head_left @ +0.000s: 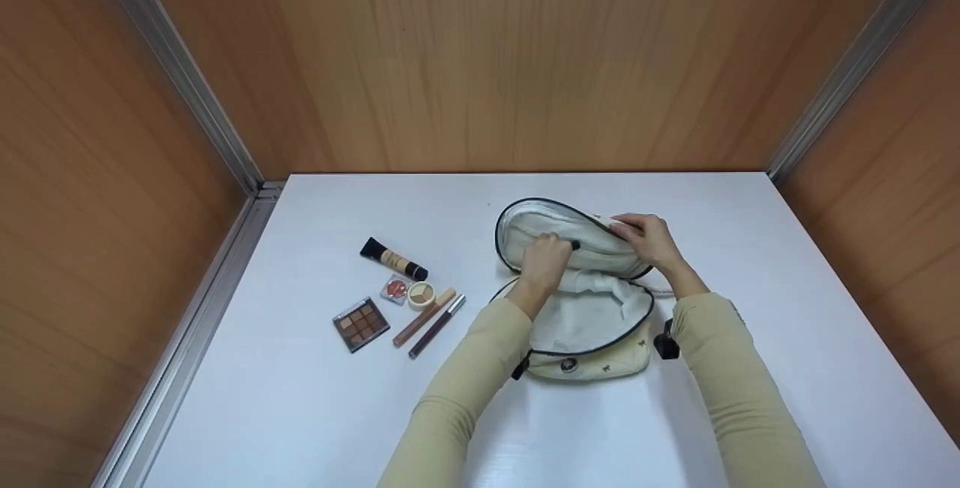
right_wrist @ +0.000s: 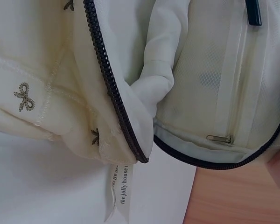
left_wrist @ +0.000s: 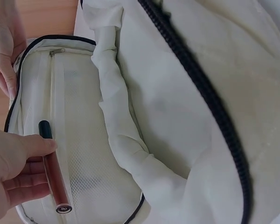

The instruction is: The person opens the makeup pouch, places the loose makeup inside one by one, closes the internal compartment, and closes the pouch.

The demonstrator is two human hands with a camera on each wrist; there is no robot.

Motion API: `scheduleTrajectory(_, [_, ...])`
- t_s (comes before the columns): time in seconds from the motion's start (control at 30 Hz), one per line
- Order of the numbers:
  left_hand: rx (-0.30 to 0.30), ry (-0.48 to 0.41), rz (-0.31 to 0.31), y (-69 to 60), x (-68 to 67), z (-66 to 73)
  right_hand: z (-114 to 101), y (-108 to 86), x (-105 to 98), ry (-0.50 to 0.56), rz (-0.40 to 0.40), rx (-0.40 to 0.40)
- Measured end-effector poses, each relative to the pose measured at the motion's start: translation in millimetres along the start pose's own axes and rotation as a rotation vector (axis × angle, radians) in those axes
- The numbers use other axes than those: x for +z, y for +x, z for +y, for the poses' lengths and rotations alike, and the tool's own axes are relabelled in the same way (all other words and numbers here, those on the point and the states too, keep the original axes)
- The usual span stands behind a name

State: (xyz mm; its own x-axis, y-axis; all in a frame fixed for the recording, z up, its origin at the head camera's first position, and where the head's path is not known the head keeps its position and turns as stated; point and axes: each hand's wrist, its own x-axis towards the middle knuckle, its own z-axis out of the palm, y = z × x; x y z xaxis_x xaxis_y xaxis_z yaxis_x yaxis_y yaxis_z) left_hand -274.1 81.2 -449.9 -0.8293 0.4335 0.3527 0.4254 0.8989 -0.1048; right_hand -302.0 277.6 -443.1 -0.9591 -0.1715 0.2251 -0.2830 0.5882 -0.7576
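A cream makeup bag (head_left: 616, 362) stands unzipped, its lid (head_left: 529, 220) raised at the far side. My left hand (head_left: 545, 257) is over the inner face of the lid. Between thumb and fingers it pinches a lip gloss tube (left_wrist: 57, 179), brownish-red with a dark cap (right_wrist: 253, 13), in front of the lid's zipped mesh pocket (left_wrist: 93, 172). At the lid's right edge my right hand (head_left: 651, 239) holds the fabric by the black zipper. The bag's main compartment (head_left: 574, 319) gapes toward me, with a gathered white lining.
Left of the bag lie a foundation tube (head_left: 394, 258), a small red compact (head_left: 395, 289), a round three-colour concealer pot (head_left: 421, 294), two slim lip tubes (head_left: 424, 317) (head_left: 436, 327) and an eyeshadow palette (head_left: 361, 324). Wooden panels (head_left: 525, 61) border the white table (head_left: 300, 413).
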Motion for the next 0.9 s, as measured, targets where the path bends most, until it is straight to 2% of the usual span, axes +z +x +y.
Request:
scheduleTrajectory(0.33, [0.090, 0.109, 0.009, 9.1, -1.0, 8.8, -1.4, -2.7, 1.7, -0.005, 0.033, -0.028])
scheduleTrajectory(0.53, [0.172, 0.222, 0.052, 11.7, 1.7, 13.9, -0.2, -2.4, 1.5, -0.009, 0.043, -0.045])
scheduleTrajectory(0.73, [0.239, 0.293, 0.086, 13.7, 4.1, 16.1, -0.8, -4.3, 2.0, 0.004, 0.033, -0.028])
scheduleTrajectory(0.9, [0.287, 0.343, 0.069, 16.8, 3.6, 17.8, -2.4, -5.9, 0.4, -0.005, 0.018, -0.015])
